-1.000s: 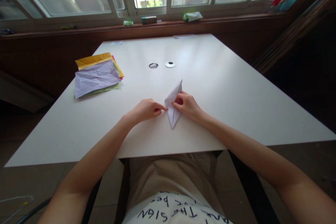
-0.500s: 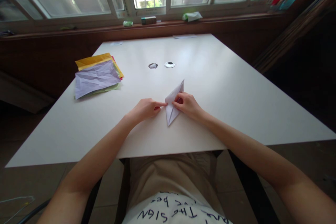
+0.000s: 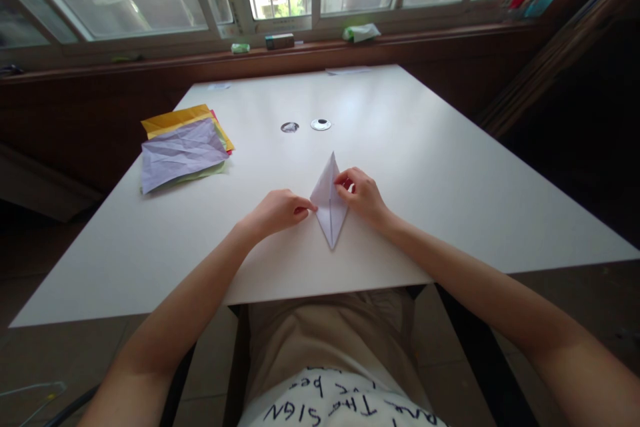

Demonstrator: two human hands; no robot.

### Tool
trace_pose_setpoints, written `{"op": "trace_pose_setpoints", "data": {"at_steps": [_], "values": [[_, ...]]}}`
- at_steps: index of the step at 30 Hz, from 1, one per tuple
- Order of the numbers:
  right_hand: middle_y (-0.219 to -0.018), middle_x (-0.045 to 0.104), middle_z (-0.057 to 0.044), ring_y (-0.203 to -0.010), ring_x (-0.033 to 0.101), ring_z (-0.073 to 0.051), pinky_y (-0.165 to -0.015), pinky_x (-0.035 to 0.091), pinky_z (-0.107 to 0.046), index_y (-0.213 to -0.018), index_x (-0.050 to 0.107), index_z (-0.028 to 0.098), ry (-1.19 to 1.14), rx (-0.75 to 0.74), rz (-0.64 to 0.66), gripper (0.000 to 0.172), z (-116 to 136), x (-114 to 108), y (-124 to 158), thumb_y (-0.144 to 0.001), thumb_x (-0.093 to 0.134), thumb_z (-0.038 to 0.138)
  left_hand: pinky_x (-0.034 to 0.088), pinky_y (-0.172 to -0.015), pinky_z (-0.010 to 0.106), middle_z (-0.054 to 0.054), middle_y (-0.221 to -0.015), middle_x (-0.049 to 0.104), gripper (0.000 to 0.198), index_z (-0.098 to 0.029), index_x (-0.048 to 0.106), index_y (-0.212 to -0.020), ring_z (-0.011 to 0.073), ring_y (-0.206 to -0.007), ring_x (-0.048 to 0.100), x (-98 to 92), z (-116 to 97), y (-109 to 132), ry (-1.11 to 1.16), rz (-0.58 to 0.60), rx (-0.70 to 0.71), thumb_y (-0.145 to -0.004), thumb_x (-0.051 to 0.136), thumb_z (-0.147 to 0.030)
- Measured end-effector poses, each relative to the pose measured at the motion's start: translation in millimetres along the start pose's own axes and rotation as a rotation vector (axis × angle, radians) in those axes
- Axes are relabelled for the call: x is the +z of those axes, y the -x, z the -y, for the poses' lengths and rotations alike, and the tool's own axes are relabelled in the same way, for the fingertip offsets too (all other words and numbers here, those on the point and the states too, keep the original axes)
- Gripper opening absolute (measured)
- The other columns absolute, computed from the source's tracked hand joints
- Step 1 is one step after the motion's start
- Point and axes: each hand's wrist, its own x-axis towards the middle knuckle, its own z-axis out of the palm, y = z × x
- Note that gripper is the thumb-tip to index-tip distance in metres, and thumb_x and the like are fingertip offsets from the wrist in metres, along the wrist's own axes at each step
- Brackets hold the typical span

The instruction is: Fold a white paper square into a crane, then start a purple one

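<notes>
A pale folded paper [image 3: 329, 217] lies on the white table, shaped like a narrow diamond with a crease down the middle of its lower half. My left hand [image 3: 285, 210] is closed, its thumb and forefinger gripping the paper's left corner. On the other side, my right hand [image 3: 365, 193] pinches the upper right edge between thumb and fingers. The right corner is partly hidden behind that hand.
A stack of wrinkled lilac paper [image 3: 183, 150] and a yellow sheet [image 3: 175, 119], with green and red edges showing, lies at the left. Two round table inserts [image 3: 321, 125] sit beyond the folded paper. Small packets [image 3: 361, 33] line the windowsill.
The folded paper has turned from a slant to nearly upright in view, its top point moving left and flattening. My left fingers have shifted slightly down along its left side.
</notes>
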Motion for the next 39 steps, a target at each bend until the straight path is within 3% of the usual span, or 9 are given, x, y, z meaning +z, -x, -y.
{"op": "trace_pose_setpoints", "data": {"at_steps": [5,11,14,18,21,27,33,39], "values": [[-0.088,0.054,-0.005,-0.081,0.055,-0.015,-0.071,0.048,-0.031,-0.072,0.054,0.017,-0.039,0.021,0.032,0.009,-2,0,-1,-0.067,0.051,0.011,0.032,-0.055,0.021,-0.001,-0.054,0.063,0.027,-0.025,0.072,-0.083,0.0077,-0.047,0.046,0.8,2,1,0.034,-0.013,0.007,-0.073,0.048,-0.015],[-0.097,0.053,-0.005,-0.079,0.057,-0.014,-0.071,0.051,-0.031,-0.076,0.052,0.017,-0.172,0.094,0.028,0.014,-4,1,-1,-0.064,0.053,0.011,0.034,-0.057,0.02,-0.001,-0.065,0.061,0.025,-0.023,0.07,-0.084,0.0083,-0.055,0.049,3.8,5,1,0.082,-0.021,0.082,-0.072,0.049,-0.014],[-0.089,0.056,-0.003,-0.073,0.057,-0.013,-0.068,0.049,-0.03,-0.075,0.05,0.018,-0.176,0.115,0.055,0.013,-4,1,-1,-0.063,0.053,0.013,0.038,-0.064,0.022,0.001,-0.071,0.058,0.017,-0.02,0.065,-0.081,0.0113,-0.065,0.05,8.5,7,-2,0.039,-0.058,0.159,-0.073,0.051,-0.017],[-0.068,0.055,0.001,-0.063,0.053,-0.012,-0.062,0.043,-0.027,-0.067,0.049,0.018,-0.111,0.12,0.081,0.006,-2,0,-1,-0.063,0.052,0.014,0.042,-0.068,0.026,0.004,-0.083,0.055,0.013,-0.016,0.054,-0.085,0.0144,-0.076,0.051,18.4,16,-7,0.051,-0.218,0.091,-0.071,0.055,-0.015],[-0.063,0.053,0.002,-0.059,0.048,-0.011,-0.057,0.039,-0.025,-0.062,0.046,0.019,-0.111,0.105,0.079,0.007,-1,0,-1,-0.063,0.051,0.014,0.043,-0.069,0.027,0.005,-0.087,0.055,0.023,-0.015,0.049,-0.089,0.0148,-0.079,0.051,24.5,23,-10,0.185,-0.342,0.015,-0.071,0.062,-0.023],[-0.062,0.05,0.003,-0.059,0.047,-0.011,-0.057,0.038,-0.024,-0.061,0.043,0.019,-0.187,0.065,0.112,0.009,-5,2,0,-0.062,0.052,0.015,0.043,-0.06,0.02,0.0,-0.077,0.058,0.024,-0.016,0.054,-0.093,0.0091,-0.067,0.053,25.9,25,-13,0.519,-0.196,-0.096,-0.071,0.06,-0.023],[-0.063,0.048,0.002,-0.061,0.045,-0.01,-0.059,0.04,-0.025,-0.061,0.04,0.019,-0.243,0.016,0.166,0.012,-3,3,3,-0.064,0.052,0.016,0.038,-0.057,0.019,-0.001,-0.072,0.053,0.015,-0.014,0.061,-0.077,0.0071,-0.06,0.044,22.9,22,-13,0.524,-0.15,-0.101,-0.068,0.064,-0.027],[-0.061,0.046,0.003,-0.059,0.044,-0.009,-0.057,0.04,-0.024,-0.06,0.04,0.018,-0.303,-0.003,0.171,0.013,-2,6,4,-0.064,0.052,0.016,0.038,-0.057,0.021,-0.001,-0.07,0.053,0.016,-0.014,0.064,-0.073,0.0089,-0.062,0.046,26.0,25,-13,0.559,-0.107,-0.084,-0.068,0.063,-0.03]]}}
